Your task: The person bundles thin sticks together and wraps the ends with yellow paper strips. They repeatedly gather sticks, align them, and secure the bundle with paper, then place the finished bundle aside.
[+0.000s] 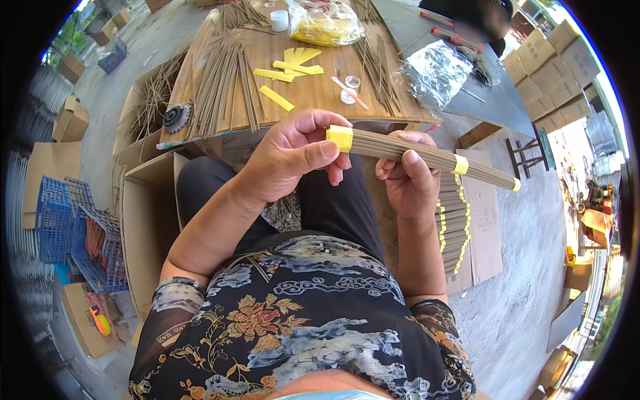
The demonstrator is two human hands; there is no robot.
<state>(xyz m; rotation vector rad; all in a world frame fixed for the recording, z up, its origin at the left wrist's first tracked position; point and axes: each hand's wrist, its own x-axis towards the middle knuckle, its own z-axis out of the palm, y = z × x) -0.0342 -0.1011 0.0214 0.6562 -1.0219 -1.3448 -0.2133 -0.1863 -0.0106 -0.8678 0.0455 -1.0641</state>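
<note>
A bundle of thin brown incense sticks (379,144) is held up in front of me above my lap, slanting slightly down to the right. My left hand (297,153) grips its left end, thumb and fingers closed around a yellow paper band (340,138). Farther along, my right hand (408,175) pinches the middle of the bundle between thumb and fingers. A second yellow band (461,165) wraps it beyond the right hand, and its far right tip is yellow too. On the wooden table (217,27) lie loose yellow paper strips (293,63) and loose brown sticks (223,83).
Banded bundles (455,230) lie in a row on flat cardboard by my right side. On the table are a plastic bag of yellow strips (325,23), a white jar (279,21) and small round containers (350,89). An open carton (148,233) and blue crates (93,240) stand left.
</note>
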